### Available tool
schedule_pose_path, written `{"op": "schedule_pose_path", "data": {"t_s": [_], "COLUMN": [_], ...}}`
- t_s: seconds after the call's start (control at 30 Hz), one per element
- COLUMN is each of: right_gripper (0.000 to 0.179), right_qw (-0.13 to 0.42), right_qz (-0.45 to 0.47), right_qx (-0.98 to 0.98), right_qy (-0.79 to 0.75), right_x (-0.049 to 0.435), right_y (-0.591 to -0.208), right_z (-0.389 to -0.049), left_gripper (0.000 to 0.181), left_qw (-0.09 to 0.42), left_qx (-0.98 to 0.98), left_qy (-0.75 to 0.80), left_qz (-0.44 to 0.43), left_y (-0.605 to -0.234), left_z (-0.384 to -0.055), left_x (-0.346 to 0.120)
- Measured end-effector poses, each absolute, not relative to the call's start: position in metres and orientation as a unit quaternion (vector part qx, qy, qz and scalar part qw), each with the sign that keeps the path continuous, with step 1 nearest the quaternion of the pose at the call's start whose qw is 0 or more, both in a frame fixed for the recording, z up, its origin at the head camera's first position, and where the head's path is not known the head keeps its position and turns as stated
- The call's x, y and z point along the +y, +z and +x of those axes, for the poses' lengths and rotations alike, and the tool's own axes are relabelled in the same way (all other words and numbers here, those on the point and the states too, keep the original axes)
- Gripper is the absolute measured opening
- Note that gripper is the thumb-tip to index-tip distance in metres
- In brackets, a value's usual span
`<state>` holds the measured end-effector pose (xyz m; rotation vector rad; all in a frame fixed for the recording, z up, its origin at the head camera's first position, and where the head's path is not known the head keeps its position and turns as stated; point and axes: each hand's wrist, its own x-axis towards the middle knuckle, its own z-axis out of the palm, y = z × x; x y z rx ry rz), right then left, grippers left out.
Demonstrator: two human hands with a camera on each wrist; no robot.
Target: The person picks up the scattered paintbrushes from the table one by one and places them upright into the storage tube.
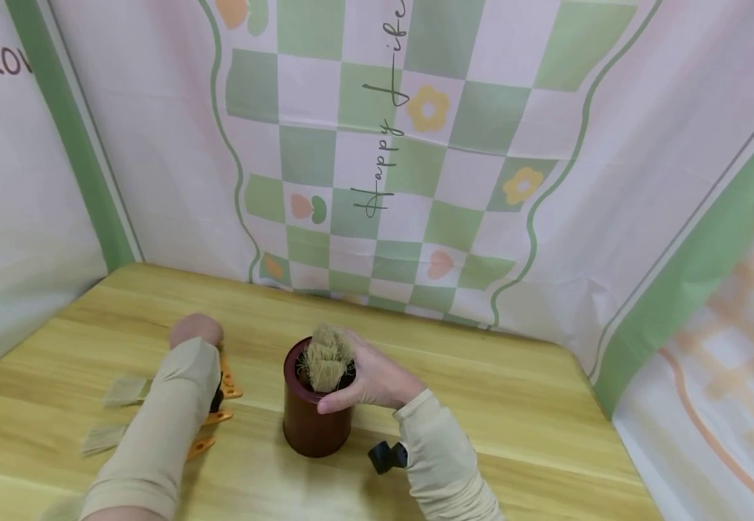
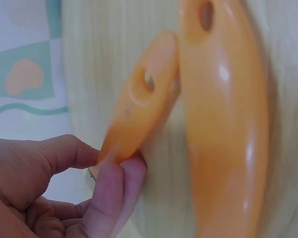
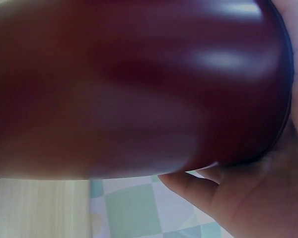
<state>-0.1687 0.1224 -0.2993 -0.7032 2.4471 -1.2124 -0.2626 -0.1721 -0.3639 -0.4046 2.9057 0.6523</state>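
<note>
Catalogued from my remote station: left hand [image 1: 196, 331], one, its thumb and fingers pinching an orange handle [image 2: 134, 114] near one end; the holed end is pointing away from the fingertips. A second orange handle [image 2: 223, 124], larger in the left wrist view, is lying alongside, outside the pinch; whether the two are touching I am not managing to tell. Pale brush heads [image 1: 126, 391], two, are showing left of the left sleeve [image 1: 168, 420]. Right hand [image 1: 380, 373], one, is gripping a dark red cup [image 1: 315, 427] at the rim, thumb on the near side, other fingers mostly hidden. The cup is standing upright, pale bristles [image 1: 326, 362] rising from it. Edges: the table [image 1: 514, 412] is ending at a checked cloth [image 1: 377, 174], with the left hand sitting near that far edge. Room: I am seeing bare wood running between left hand and cup, behind the cup, and right of the right sleeve [image 1: 445, 456].
</note>
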Motion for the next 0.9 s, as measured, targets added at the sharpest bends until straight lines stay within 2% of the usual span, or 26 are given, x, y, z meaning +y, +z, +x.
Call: {"op": "schedule_pose_path", "data": {"t_s": [0.13, 0.33, 0.67, 0.9], "right_gripper": [0.109, 0.11, 0.109, 0.108], "right_qw": [0.163, 0.163, 0.163, 0.161], "right_qz": [-0.245, -0.246, -0.249, -0.253], "right_qx": [0.856, 0.855, 0.856, 0.85], "right_qy": [-0.424, -0.427, -0.424, -0.433], "right_x": [0.123, 0.122, 0.123, 0.124], "right_y": [-0.3, -0.3, -0.301, -0.302], "right_z": [-0.168, -0.169, -0.169, -0.17], "left_gripper": [0.019, 0.029, 0.028, 0.026], "left_qw": [0.061, 0.045, 0.045, 0.007], "left_qx": [0.963, 0.953, 0.951, 0.956], "left_qy": [0.221, 0.251, 0.245, 0.233], "left_qz": [-0.144, -0.165, -0.181, -0.181], "left_y": [-0.364, -0.357, -0.353, -0.351], "left_z": [-0.266, -0.265, -0.264, -0.264], "left_x": [-0.17, -0.174, -0.197, -0.201]}}
